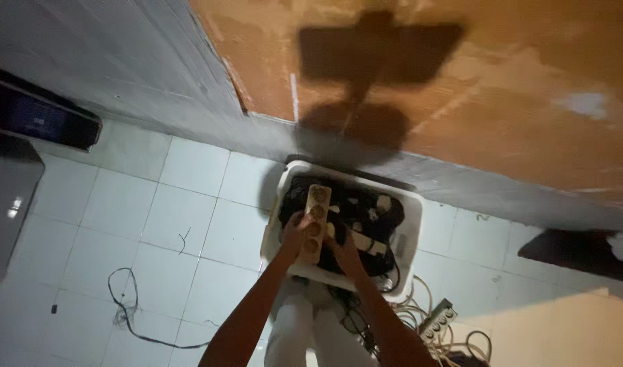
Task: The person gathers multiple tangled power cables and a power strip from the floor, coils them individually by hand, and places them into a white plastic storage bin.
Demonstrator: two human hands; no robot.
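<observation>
Both hands hold a beige power strip [314, 221] over a white tub [408, 231] full of black cables [386, 216]; the left hand [292, 232] has its fingers closed around the strip's near end, the right hand [341, 250] sits just beside it, touching its edge, though whether those fingers grip I cannot tell. To lift it cleanly, I would judge it best to raise the strip straight up from the tub, keep the left grip firm, and free its cord from the tangle first; another power strip [439, 318] lies on the floor just outside the tub.
</observation>
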